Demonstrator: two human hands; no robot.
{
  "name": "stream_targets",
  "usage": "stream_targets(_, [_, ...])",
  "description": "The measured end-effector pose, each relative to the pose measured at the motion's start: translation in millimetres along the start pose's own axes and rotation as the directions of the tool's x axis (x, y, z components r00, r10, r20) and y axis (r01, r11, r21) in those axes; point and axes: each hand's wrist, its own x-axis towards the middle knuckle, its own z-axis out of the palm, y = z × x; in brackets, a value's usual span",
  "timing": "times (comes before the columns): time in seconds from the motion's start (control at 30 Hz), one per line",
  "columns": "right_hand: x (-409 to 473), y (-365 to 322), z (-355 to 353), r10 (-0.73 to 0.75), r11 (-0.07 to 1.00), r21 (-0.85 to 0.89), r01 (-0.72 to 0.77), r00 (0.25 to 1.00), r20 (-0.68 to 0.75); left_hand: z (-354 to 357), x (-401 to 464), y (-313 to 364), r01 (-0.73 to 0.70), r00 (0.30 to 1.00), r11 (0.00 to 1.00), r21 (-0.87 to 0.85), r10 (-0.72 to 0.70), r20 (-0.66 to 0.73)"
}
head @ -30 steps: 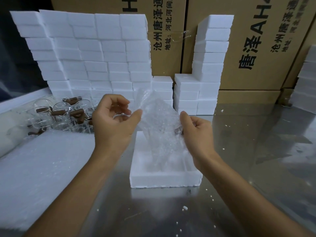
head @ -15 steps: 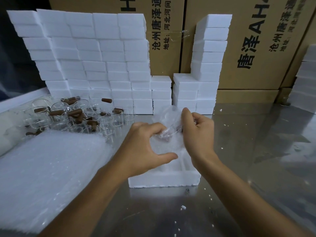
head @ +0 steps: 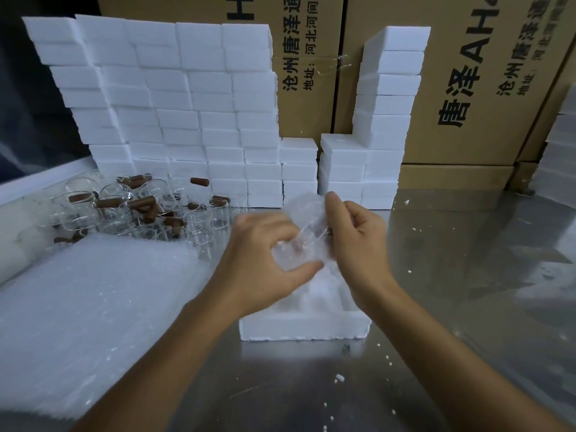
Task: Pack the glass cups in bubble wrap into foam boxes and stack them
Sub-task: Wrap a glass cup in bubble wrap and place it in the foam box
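Both hands gripped one crumpled bundle of clear bubble wrap (head: pixel 304 241) with a glass cup inside it, though the cup's outline was hard to make out through the plastic. The left hand (head: pixel 261 260) curled its fingers over the bundle's top and left side, its thumb stretched along underneath. The right hand (head: pixel 358 241) closed round the bundle's right side, with the thumb raised against the upper edge of the wrap. The bundle was held in the air just above the open white foam box (head: pixel 305 325), which sat on the shiny metal table (head: pixel 467 307) directly in front of the person; part of the box's hollow showed between the wrists.

To the left lay a broad flat stack of white bubble-wrap sheets (head: pixel 93 307). Behind it stood a cluster of clear glass cups with brown handles (head: pixel 131 210), some upright and some tipped over. A wall of stacked white foam boxes (head: pixel 174 120) rose at the back, with a shorter, stepped stack (head: pixel 374 135) to its right. Behind those stood brown cardboard cartons (head: pixel 467 88) printed with black characters. Small white foam crumbs (head: pixel 339 378) dotted the table.
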Motion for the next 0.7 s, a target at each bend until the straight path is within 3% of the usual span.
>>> stream_targets(0.07, [2, 0, -2, 0.100, 0.993, 0.064, -0.101, 0.995, 0.019, 6, 0, 3, 0.013, 0.969, 0.999, 0.042, -0.002, -0.248])
stream_targets(0.1, [3, 0, -2, 0.143, 0.984, 0.102, -0.146, 0.989, 0.035, 8, 0, 3, 0.048, 0.952, 0.999, 0.004, -0.045, -0.302])
stream_targets(0.17, [2, -3, -1, 0.202, 0.961, 0.172, -0.215, 0.975, 0.089, 9, -1, 6, 0.172, 0.942, 0.964, -0.205, -0.221, -0.251])
stream_targets(0.27, [1, -6, 1, 0.237, 0.940, 0.209, -0.272, 0.955, 0.178, 13, -2, 4, 0.385, 0.867, 0.743, -0.547, -0.495, -0.063])
stream_targets(0.37, [4, -7, -3, 0.270, 0.911, 0.258, -0.320, 0.939, 0.212, 10, -1, -7, 0.399, 0.832, 0.719, -0.569, -0.544, -0.104])
stream_targets(0.5, [2, -7, -3, 0.177, 0.944, 0.252, -0.214, 0.971, 0.161, 7, -1, -12, 0.404, 0.884, 0.761, -0.508, -0.467, 0.004])
stream_targets(0.6, [-4, -3, 2, 0.034, 0.996, 0.079, -0.050, 0.983, 0.183, 9, -2, -9, 0.389, 0.916, 0.830, -0.399, -0.396, 0.070])
stream_targets(0.7, [-11, -1, 5, -0.131, 0.986, -0.065, 0.152, 0.959, 0.253, 7, -1, -9, 0.406, 0.910, 0.825, -0.394, -0.405, 0.089])
